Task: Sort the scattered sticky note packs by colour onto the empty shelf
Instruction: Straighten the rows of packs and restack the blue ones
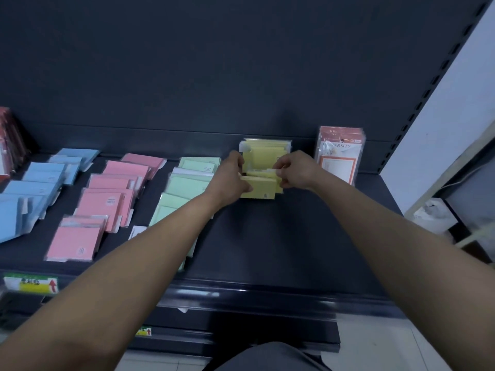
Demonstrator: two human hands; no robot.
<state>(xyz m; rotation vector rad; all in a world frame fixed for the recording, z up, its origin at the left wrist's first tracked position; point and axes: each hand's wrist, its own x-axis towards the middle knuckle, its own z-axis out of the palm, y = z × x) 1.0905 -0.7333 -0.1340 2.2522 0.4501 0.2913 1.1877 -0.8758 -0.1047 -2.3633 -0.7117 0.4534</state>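
Both hands meet at the back of the dark shelf [267, 236]. The left hand [230, 175] grips the left edge of a yellow pack [261, 187] lying flat, thumb along its front. The right hand [296, 170] pinches the same bundle from the 3 o'clock side, fingertips closed on its upper edge. Just behind, at 12 o'clock, more yellow packs [265, 153] lean against the back panel. At 9 o'clock of the hands lies the green row [184, 183], then the pink row [107, 199], then the blue row [34, 188], all flat. At 3 o'clock an orange-and-white packet [338, 153] stands upright.
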